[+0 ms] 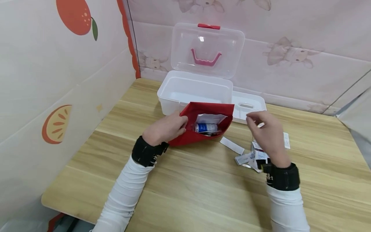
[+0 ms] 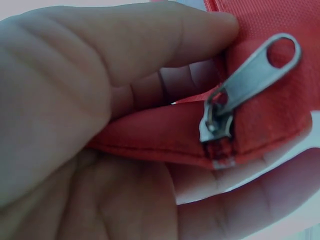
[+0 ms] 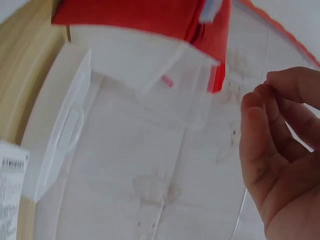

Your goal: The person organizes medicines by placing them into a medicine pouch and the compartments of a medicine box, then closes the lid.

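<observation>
My left hand (image 1: 166,129) grips the left end of a red zippered pouch (image 1: 213,108), which gapes open above the table. Up close in the left wrist view, the thumb lies along the red fabric (image 2: 160,130) near a silver zipper pull (image 2: 255,77). Inside the pouch are a small bottle with a blue and white label (image 1: 207,128) and a white packet (image 1: 211,118); things beneath them are partly hidden. To the pouch's right my right hand (image 1: 269,135) hovers, fingers loosely bent and thumb near the fingertips, with nothing visible between them (image 3: 285,150).
Behind the pouch stands a clear plastic box (image 1: 171,96) with its lid (image 1: 208,40) raised. A white tray (image 1: 255,103) sits at its right. Below my right hand lie several small packets (image 1: 244,158), and a white strip (image 1: 232,145) lies nearer the pouch. Walls border the table's left and back.
</observation>
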{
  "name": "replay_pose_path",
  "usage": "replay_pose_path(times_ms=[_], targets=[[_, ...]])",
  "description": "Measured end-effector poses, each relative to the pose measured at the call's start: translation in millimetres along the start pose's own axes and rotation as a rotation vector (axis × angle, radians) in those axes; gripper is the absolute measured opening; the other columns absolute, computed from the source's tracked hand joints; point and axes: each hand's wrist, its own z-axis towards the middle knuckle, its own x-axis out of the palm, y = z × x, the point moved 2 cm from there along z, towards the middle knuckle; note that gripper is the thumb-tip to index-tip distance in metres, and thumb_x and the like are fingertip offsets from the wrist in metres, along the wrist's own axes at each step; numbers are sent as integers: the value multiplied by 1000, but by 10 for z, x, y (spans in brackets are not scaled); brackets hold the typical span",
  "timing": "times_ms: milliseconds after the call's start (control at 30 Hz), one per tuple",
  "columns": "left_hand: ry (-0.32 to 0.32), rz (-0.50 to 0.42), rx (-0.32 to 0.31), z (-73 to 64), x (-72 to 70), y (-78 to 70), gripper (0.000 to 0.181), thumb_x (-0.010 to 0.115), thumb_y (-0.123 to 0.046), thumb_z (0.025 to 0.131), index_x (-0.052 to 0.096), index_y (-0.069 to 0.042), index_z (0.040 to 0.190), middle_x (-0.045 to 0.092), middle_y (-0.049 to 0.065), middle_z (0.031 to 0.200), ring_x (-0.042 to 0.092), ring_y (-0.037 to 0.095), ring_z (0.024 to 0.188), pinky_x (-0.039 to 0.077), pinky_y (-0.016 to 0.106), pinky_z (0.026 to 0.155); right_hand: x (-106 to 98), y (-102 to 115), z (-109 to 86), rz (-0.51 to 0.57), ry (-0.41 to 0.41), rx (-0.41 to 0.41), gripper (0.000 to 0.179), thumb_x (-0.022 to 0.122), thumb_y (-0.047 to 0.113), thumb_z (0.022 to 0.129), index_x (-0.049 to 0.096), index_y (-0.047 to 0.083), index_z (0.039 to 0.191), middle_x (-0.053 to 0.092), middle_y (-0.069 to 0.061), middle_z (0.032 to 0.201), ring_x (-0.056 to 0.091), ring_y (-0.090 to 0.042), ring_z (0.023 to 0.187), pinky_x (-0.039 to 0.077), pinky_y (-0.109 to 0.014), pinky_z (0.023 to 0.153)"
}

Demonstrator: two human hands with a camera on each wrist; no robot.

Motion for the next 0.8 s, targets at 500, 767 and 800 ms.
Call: replay_pose_path(times_ms=[500,767,800], targets=[[21,-27,-34,-2,11,-6,12,49,-3,87,49,-3,99,50,16,110,48,22,93,51,37,80,328,-217,-178,-170,680,160,28,68,20,81,66,3,103,64,-7,70,52,-17,60,45,-34,49],[15,-37,-29,4,31,-5,12,49,-4,86,49,-4,98,49,15,109,48,22,93,51,37,79,576,-250,-324,-272,786,182,30,71,18,77,68,2,102,68,-15,93,55,-23,75,51,-43,67],[14,-38,-29,5,32,-5,13,49,-3,86,49,-4,99,49,15,109,48,22,94,51,37,80,587,-256,-336,-274,794,184,29,71,17,76,68,2,101,69,-15,94,56,-23,75,52,-44,68]])
